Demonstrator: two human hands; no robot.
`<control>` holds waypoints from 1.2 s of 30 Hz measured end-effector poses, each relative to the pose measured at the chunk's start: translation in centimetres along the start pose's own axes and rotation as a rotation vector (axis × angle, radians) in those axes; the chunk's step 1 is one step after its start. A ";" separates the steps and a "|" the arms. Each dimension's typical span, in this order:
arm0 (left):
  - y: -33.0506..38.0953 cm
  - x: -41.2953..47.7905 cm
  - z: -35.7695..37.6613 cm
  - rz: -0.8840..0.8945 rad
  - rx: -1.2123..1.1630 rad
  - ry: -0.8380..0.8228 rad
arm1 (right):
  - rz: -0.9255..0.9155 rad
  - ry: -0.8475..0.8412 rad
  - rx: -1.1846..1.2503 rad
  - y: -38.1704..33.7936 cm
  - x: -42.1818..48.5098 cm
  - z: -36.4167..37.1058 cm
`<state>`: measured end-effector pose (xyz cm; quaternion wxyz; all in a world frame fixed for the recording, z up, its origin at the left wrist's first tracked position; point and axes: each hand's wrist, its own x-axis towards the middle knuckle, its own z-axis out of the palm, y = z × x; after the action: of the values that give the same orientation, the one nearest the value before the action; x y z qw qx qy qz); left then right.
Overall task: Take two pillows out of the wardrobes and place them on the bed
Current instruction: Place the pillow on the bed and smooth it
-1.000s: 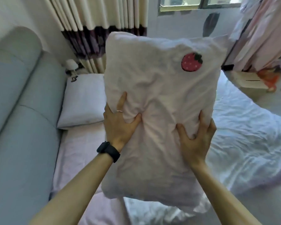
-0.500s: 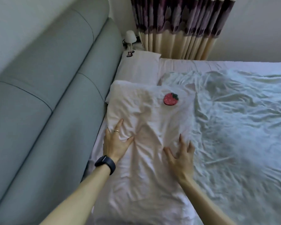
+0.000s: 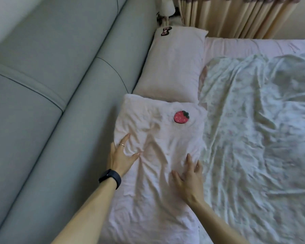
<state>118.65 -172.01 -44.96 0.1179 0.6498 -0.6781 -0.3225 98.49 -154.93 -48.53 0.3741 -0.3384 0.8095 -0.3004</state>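
Note:
A pale pink pillow with a strawberry patch (image 3: 157, 138) lies flat on the bed (image 3: 253, 46), against the grey headboard. My left hand (image 3: 121, 154) rests on the pillow's left side, its thumb and fingers pinching a fold of the cover. My right hand (image 3: 189, 178) lies flat on the pillow's right side with fingers spread. A second pale pillow with a bow patch (image 3: 174, 64) lies just beyond the first, also against the headboard.
A padded grey headboard (image 3: 51, 94) runs along the left. A rumpled light floral quilt (image 3: 257, 138) covers the bed's right part. A small white lamp (image 3: 167, 6) stands beyond the far pillow, and beige curtains (image 3: 236, 14) hang at the back.
One second ago both hands held the strawberry pillow up in the air. It then came down onto the bed beside the headboard, and my hands now press on it.

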 end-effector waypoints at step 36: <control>-18.3 7.8 13.2 0.140 0.418 -0.043 | -0.134 -0.204 -0.766 7.4 11.3 13.3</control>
<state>124.75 -174.76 -67.87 -0.0118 0.6044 -0.7761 -0.1798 101.28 -162.42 -65.74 0.2791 -0.5336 0.7977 0.0344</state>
